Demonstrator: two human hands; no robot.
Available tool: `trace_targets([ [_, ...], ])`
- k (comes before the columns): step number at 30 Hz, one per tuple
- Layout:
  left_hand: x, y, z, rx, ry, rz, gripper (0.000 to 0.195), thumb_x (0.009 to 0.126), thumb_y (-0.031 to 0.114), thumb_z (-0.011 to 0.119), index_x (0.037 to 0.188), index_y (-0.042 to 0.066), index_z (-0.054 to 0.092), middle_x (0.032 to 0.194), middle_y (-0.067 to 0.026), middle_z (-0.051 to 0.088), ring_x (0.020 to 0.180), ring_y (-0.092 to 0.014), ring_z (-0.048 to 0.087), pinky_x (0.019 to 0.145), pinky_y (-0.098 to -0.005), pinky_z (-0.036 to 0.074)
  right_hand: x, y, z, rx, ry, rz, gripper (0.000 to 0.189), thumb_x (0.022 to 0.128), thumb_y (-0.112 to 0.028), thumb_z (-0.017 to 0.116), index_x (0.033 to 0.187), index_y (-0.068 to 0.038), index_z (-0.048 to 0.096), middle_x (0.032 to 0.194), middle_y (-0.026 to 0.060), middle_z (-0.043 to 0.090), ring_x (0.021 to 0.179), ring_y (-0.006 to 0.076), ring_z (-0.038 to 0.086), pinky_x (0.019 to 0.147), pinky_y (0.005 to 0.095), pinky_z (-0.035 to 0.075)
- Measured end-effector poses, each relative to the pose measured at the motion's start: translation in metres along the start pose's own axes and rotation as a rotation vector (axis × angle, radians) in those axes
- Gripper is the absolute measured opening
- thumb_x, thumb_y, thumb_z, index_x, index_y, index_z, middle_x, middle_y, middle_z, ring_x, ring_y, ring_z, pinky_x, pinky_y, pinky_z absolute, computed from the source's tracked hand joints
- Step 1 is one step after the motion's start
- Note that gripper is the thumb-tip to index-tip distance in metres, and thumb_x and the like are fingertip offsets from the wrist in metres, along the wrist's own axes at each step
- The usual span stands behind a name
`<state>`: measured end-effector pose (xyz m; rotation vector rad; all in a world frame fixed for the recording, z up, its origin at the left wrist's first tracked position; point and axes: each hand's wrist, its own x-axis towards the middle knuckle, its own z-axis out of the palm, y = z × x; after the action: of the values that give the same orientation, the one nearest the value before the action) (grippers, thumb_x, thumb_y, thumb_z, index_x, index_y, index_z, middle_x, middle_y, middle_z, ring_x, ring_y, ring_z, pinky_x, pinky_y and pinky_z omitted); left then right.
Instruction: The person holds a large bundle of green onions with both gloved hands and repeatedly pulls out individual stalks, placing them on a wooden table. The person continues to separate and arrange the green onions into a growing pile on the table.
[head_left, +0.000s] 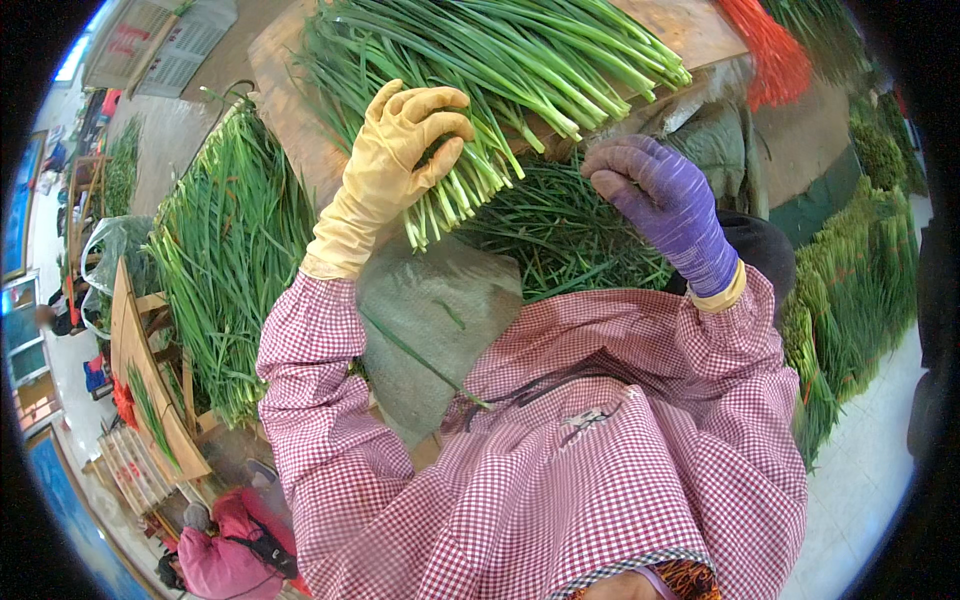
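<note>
My left hand (416, 142), in a yellow rubber glove, is over the cut ends of a pile of garlic chives (517, 60) on a wooden board (281, 127). Its fingers are curved, with a gap before the thumb and nothing visible between them. Some pale stems (450, 202) stick out below that hand past the board's edge. To the right of these stems is my right hand (660, 202), in a purple glove over a yellow one. Its fingers are bunched towards the thumb, and nothing shows in them. Loose green leaves (577, 225) lie in a heap below, between my hands.
A grey cloth (442, 322) covers part of my lap. Stacked chives (225, 255) stand at left beside a wooden frame (150, 375). Red ties (772, 60) hang at the board's right corner. Bundled chives (855, 292) line the right side. A person in pink (225, 555) is at lower left.
</note>
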<state>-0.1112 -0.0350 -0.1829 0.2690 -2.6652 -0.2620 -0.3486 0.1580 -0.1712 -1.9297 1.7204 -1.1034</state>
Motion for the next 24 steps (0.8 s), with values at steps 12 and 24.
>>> trace_targets([
  [12, 0.0, -0.004, 0.012, -0.008, -0.035, -0.035, 0.034, 0.094, 0.033, 0.056, 0.126, 0.023, 0.056, 0.137, 0.0008, 0.054, 0.137, -0.022, 0.039, 0.115, -0.0471, 0.016, 0.04, -0.027, 0.049, -0.4, 0.102, -0.257, 0.027, 0.074, -0.026, 0.072, 0.1, -0.02, 0.066, 0.118, 0.0008, 0.06, 0.107, 0.0213, 0.058, 0.096, 0.0402, 0.042],
  [24, -0.006, -0.011, 0.019, 0.084, -0.14, -0.023, 0.041, 0.095, 0.03, 0.051, 0.136, 0.029, 0.049, 0.145, 0.0057, 0.046, 0.141, -0.017, 0.032, 0.117, -0.049, 0.008, 0.041, -0.002, 0.037, -0.466, 0.056, -0.296, 0.017, 0.076, -0.023, 0.07, 0.093, -0.021, 0.067, 0.11, -0.002, 0.063, 0.1, 0.0213, 0.06, 0.096, 0.0413, 0.042],
])
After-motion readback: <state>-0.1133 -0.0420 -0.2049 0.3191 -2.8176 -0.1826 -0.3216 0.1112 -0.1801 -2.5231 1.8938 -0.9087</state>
